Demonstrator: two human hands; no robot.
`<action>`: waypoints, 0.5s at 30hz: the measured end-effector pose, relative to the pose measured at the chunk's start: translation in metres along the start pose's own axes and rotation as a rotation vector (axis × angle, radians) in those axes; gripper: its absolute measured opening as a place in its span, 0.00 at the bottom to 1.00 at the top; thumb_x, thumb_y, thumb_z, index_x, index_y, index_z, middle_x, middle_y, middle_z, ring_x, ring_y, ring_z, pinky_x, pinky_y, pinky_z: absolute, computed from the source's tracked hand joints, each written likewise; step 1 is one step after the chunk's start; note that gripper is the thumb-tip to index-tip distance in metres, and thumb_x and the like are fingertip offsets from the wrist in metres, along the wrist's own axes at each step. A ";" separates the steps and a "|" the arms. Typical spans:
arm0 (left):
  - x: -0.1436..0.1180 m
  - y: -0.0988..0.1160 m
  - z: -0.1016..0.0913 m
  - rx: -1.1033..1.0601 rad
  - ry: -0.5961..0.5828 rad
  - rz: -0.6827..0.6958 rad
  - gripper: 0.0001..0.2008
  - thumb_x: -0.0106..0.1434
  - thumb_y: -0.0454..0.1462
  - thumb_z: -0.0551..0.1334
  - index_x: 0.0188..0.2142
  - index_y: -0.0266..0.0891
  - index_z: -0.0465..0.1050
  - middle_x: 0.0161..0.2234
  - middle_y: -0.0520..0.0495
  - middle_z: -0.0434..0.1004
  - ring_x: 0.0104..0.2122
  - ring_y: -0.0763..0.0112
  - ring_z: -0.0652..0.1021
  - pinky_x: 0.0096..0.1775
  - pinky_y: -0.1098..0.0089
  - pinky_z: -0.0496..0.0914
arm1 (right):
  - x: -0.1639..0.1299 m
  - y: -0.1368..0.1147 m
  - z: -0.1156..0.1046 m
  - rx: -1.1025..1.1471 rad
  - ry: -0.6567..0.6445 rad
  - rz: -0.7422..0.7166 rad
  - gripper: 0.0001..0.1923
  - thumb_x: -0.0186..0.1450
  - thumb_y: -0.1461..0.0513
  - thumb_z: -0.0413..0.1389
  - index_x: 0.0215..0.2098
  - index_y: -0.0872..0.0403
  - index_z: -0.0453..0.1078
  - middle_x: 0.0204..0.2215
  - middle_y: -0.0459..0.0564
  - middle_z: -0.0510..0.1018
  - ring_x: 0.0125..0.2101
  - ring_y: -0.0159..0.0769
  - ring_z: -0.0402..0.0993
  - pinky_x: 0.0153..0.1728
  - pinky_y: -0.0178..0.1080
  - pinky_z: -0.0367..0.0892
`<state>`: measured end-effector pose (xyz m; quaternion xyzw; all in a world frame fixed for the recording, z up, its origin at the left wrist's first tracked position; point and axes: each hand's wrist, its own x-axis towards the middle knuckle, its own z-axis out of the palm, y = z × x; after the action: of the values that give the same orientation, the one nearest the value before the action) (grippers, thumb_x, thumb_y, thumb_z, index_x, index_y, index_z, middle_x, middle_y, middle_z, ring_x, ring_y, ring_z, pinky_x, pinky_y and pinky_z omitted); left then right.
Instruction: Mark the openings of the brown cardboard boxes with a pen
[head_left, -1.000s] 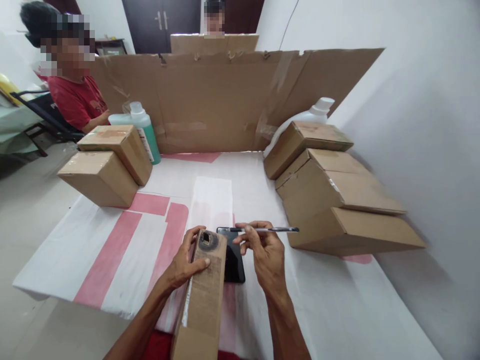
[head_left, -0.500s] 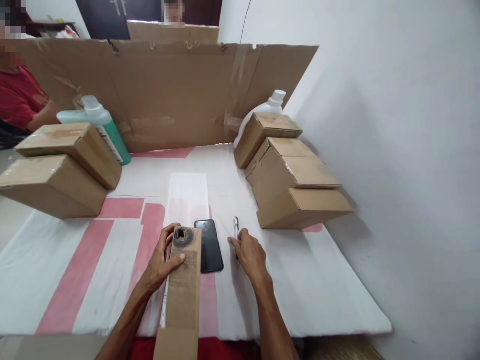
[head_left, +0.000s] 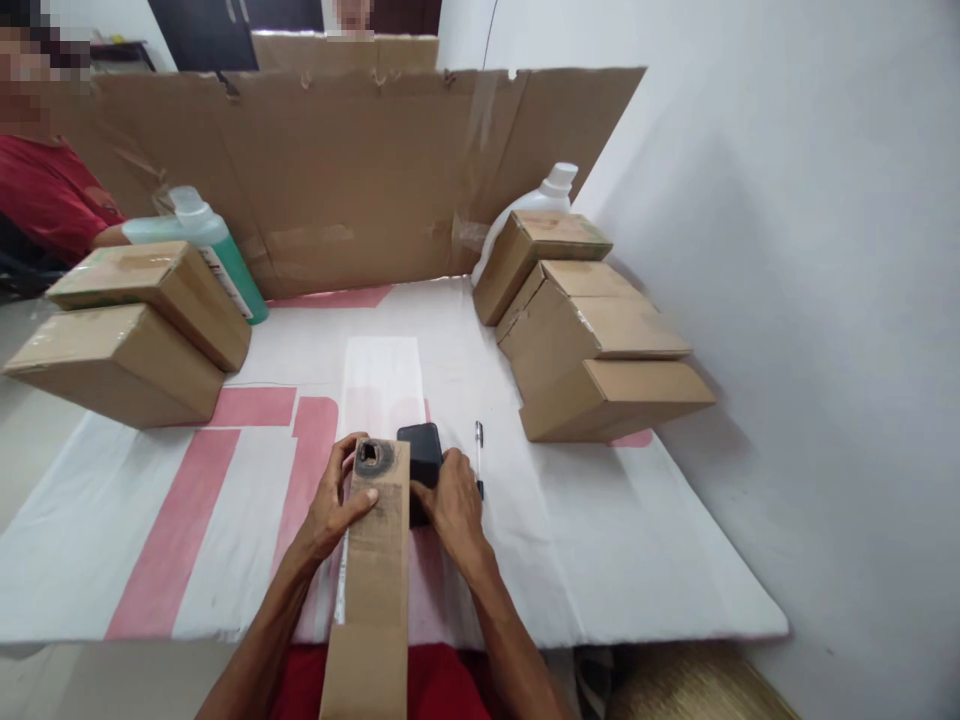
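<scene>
Phone (head_left: 421, 442) pointed toward twelve, clasped by the nearer right hand (head_left: 456, 508); left hand (head_left: 334, 512) gripped the box (head_left: 377, 575) at phone's nine.

A white wall (head_left: 795, 250) is rising along the right, bearing a soft grey shadow. Dark doors (head_left: 285, 25) with metal handles (head_left: 231, 12) are standing beyond a brown cardboard partition (head_left: 360, 180). White-and-pink cloth (head_left: 172, 520) is covering the tabletop (head_left: 637, 570). Pale flooring (head_left: 97, 685) is showing at lower left, something woven (head_left: 682, 690) at lower right.

Makeshift indoor workspace: cardboard partition (head_left: 360, 170), cloth-covered table (head_left: 630, 550).
</scene>
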<state>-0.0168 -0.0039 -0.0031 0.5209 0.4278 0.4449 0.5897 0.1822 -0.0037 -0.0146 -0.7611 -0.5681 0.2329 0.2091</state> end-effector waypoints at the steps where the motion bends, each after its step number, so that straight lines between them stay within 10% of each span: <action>1: 0.000 0.000 0.000 -0.003 0.006 -0.001 0.38 0.60 0.50 0.70 0.64 0.44 0.59 0.62 0.39 0.67 0.62 0.46 0.70 0.62 0.50 0.64 | 0.000 -0.001 -0.003 0.111 -0.029 0.025 0.14 0.61 0.58 0.63 0.40 0.53 0.66 0.36 0.52 0.77 0.38 0.47 0.75 0.38 0.42 0.67; 6: 0.001 0.004 0.001 -0.015 0.031 0.014 0.37 0.58 0.49 0.71 0.63 0.45 0.62 0.60 0.41 0.68 0.61 0.49 0.70 0.62 0.54 0.65 | -0.009 -0.009 -0.006 0.554 -0.241 0.067 0.14 0.66 0.52 0.55 0.37 0.53 0.73 0.34 0.49 0.81 0.36 0.44 0.76 0.37 0.41 0.66; 15: -0.004 0.004 0.003 -0.065 0.081 0.066 0.35 0.58 0.47 0.71 0.61 0.44 0.64 0.58 0.41 0.70 0.57 0.51 0.74 0.56 0.56 0.70 | -0.019 0.003 -0.018 1.247 -0.102 0.247 0.22 0.61 0.49 0.64 0.48 0.54 0.76 0.40 0.53 0.86 0.43 0.49 0.82 0.47 0.50 0.76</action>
<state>-0.0151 -0.0078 0.0015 0.4970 0.4191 0.4984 0.5735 0.1908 -0.0242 0.0001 -0.5442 -0.2433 0.5782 0.5570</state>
